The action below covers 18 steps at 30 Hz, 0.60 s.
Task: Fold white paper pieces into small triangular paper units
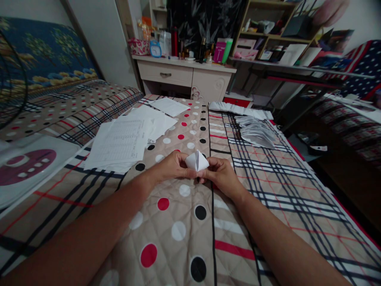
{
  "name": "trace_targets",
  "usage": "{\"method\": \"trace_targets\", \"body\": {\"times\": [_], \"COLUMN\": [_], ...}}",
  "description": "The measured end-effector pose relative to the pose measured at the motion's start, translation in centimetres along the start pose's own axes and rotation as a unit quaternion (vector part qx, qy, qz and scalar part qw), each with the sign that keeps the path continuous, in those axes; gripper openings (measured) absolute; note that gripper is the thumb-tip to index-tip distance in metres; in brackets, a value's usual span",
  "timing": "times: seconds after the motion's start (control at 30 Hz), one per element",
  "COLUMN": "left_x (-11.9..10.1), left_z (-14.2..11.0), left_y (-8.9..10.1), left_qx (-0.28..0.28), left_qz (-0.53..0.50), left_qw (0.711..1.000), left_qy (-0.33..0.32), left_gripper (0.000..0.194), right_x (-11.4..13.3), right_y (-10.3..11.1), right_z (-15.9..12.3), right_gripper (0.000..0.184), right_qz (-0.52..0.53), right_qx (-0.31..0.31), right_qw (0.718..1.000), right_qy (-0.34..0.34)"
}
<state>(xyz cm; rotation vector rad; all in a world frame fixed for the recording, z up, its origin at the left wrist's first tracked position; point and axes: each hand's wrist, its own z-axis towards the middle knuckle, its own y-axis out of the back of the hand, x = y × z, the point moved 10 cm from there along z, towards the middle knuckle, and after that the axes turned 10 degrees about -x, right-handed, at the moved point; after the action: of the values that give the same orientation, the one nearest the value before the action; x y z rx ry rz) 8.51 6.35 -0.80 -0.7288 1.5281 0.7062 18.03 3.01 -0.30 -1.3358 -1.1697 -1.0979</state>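
Note:
A small piece of folded white paper [197, 160], creased to a peak in the middle, is held just above the bedspread between both hands. My left hand [174, 166] pinches its left side, with the thumb along the lower edge. On the opposite side my right hand [218, 174] grips it, thumb and fingertips meeting near the bottom point. Both thumbs nearly touch there. The undersides of the fingers and the back of the paper are hidden.
Loose paper sheets [119, 139], some printed, lie to the left. At the right are a stack of folded paper pieces [255, 131] and a long folded paper strip [239, 110]. A plastic bag [32, 167] sits at far left; a cabinet [166, 74] stands beyond the bed.

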Motion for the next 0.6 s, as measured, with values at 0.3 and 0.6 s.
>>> {"method": "trace_targets", "body": {"times": [0.3,0.6], "left_x": [-0.2,-0.7], "left_z": [-0.4,0.1], "left_y": [-0.8,0.1], "left_qx": [0.063,-0.036], "left_qz": [0.034,0.086], "left_qw": [0.997,0.995], "left_qy": [-0.001,-0.033], "left_gripper": [0.03,0.04], "right_x": [-0.2,-0.1], "right_y": [-0.8,-0.1], "right_z": [-0.4,-0.1], "right_gripper": [0.029,0.036], "right_qz": [-0.026,-0.037], "right_qx": [0.064,0.021], "right_qw": [0.998,0.999], "right_qy": [-0.004,0.001]}}
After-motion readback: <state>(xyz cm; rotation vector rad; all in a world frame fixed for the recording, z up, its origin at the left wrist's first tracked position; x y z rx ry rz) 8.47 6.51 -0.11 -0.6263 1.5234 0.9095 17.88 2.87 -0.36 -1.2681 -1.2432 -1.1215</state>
